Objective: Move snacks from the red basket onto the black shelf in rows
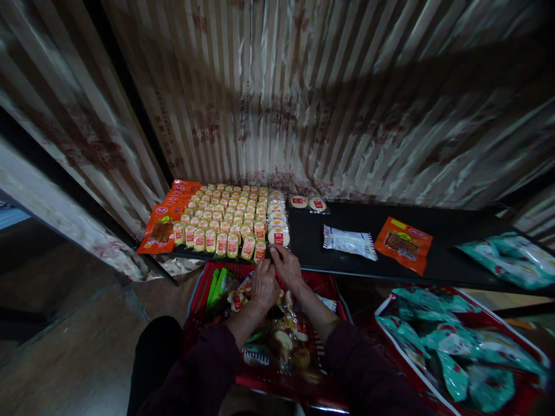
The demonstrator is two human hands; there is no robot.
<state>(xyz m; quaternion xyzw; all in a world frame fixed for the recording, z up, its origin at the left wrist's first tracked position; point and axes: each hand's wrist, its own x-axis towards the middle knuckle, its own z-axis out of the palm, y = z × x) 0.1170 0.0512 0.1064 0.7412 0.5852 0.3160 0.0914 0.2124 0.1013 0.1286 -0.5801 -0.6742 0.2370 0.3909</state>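
Note:
At the shelf's front edge my left hand [265, 283] is closed, fingers bent together just below the front corner of the small yellow wrapped cakes [217, 222]. Whatever it may hold is hidden. My right hand [286, 267] lies right beside it, fingers bent and pressed together, by the near end of a column of round wrapped pastries [278, 222]. I cannot make out anything inside its grip. The yellow cakes stand in tight rows with red and white labels. Below both hands is a red basket [197, 294] with mixed packaged snacks.
Orange snack packets [158, 228] overlap at the left of the black shelf [303, 231]. Two round pastries [307, 203], a white packet [350, 241], an orange packet [404, 244] and a teal packet [511, 260] lie rightward. Another basket [385, 315] holds teal packets. Striped curtain [277, 104] hangs behind.

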